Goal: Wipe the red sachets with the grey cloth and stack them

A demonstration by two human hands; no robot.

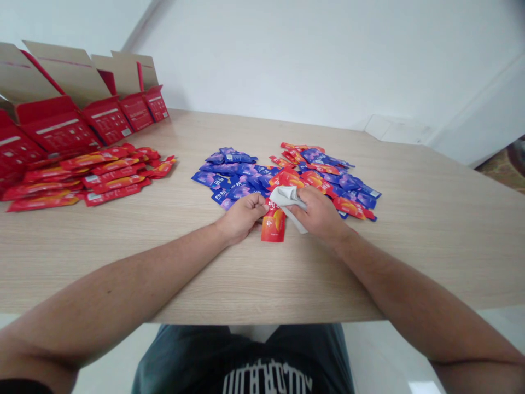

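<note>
My left hand (243, 218) is closed around the upper left edge of a red-orange sachet (273, 225), which hangs down onto the table. My right hand (318, 214) grips a crumpled grey-white cloth (289, 201), and the cloth touches the top of that sachet. Just beyond both hands lies a loose heap of blue-purple sachets (233, 176). Red-orange sachets (311, 179) are mixed into its right side, and some lie under my right hand's side of the heap.
Several open red cartons (57, 123) stand in a row at the far left of the light wood table (410, 246). Flat red sachets (82, 178) lie in overlapping rows in front of them. A white wall rises behind the table.
</note>
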